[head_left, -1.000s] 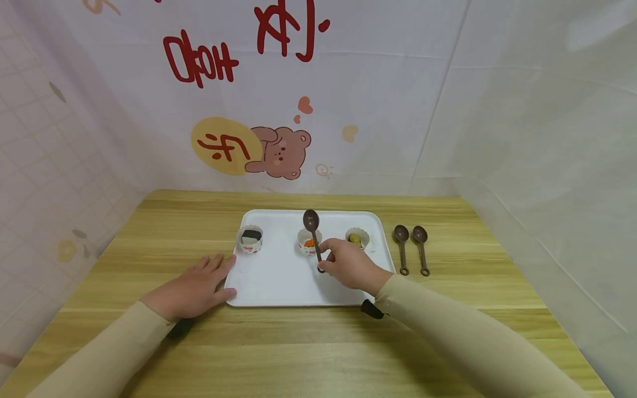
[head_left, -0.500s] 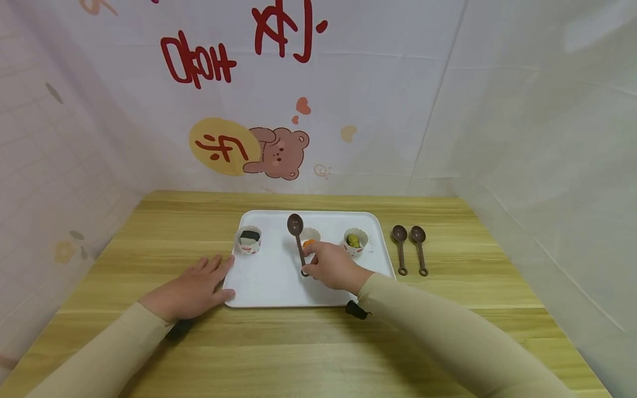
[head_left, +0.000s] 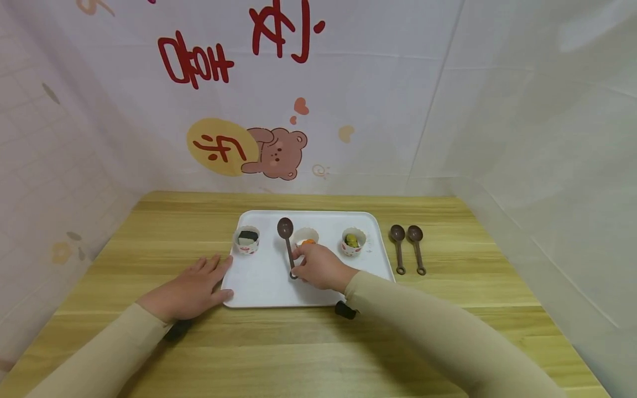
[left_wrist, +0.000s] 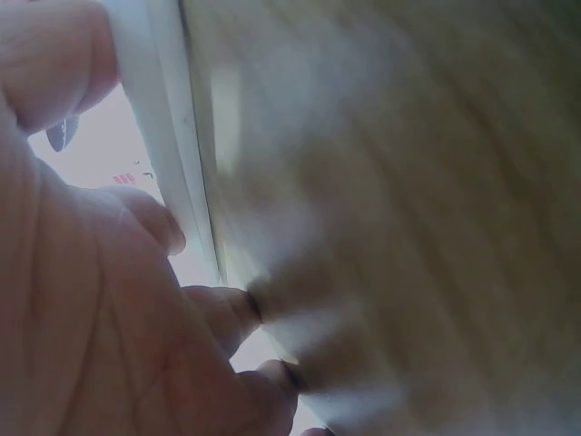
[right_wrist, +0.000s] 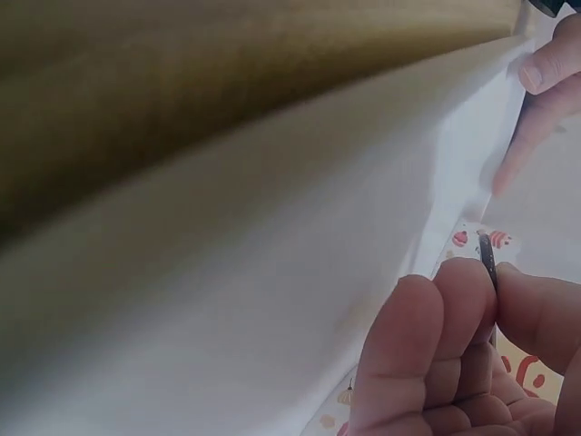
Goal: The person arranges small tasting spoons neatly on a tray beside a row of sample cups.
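Observation:
My right hand [head_left: 323,268] pinches a brown spoon [head_left: 286,228] by the lower part of its handle, bowl pointing to the back. The spoon stands over a white tray [head_left: 264,290], between the left and middle paper cups. My left hand [head_left: 186,290] rests flat at the tray's left edge, fingers spread, thumb at the front corner. The left cup [head_left: 246,249] holds a black-and-white piece that looks like a rice ball. Orange pieces show in the middle cup [head_left: 306,235], partly hidden by my right hand. Green pieces sit in the right cup [head_left: 351,250].
Two more brown spoons, a nearer one [head_left: 399,249] and an outer one [head_left: 417,249], lie on the wooden table [head_left: 278,354] right of the tray. A printed cloth wall [head_left: 378,99] closes off the back, with white sheets at both sides.
My right hand has moved left with the spoon, from in front of the middle cup to the space between it and the left cup. My left hand has stayed at the tray edge.

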`<state>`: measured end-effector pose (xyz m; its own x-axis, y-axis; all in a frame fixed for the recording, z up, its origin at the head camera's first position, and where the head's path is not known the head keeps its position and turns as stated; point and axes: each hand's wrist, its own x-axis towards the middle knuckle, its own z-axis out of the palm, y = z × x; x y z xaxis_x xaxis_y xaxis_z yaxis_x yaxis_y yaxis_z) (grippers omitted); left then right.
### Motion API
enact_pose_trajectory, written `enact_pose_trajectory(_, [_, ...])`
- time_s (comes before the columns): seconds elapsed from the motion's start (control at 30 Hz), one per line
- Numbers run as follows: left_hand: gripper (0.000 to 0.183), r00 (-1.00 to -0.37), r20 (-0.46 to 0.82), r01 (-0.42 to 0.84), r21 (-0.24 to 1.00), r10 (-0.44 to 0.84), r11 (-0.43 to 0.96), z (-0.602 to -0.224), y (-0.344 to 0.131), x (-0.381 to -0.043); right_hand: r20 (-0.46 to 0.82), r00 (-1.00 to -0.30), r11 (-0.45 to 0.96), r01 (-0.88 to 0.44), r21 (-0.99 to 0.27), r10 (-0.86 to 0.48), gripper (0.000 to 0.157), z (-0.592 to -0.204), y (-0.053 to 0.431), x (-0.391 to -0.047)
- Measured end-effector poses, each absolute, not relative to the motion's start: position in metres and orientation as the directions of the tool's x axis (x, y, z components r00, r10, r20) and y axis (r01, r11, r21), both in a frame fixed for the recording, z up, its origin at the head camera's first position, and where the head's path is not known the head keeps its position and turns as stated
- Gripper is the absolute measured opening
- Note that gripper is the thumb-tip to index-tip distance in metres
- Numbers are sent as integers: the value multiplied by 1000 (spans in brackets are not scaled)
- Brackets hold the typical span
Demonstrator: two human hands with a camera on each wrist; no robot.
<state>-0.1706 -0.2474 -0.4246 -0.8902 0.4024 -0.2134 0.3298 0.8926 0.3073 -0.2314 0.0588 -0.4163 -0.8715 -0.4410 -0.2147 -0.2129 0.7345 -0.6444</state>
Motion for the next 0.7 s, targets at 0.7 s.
enact_pose_trajectory(0.7, [86, -885, -223, 337, 297, 408, 893, -426, -248, -171, -270, -873, 778, -176, -603, -407, 26, -420, 36, -232])
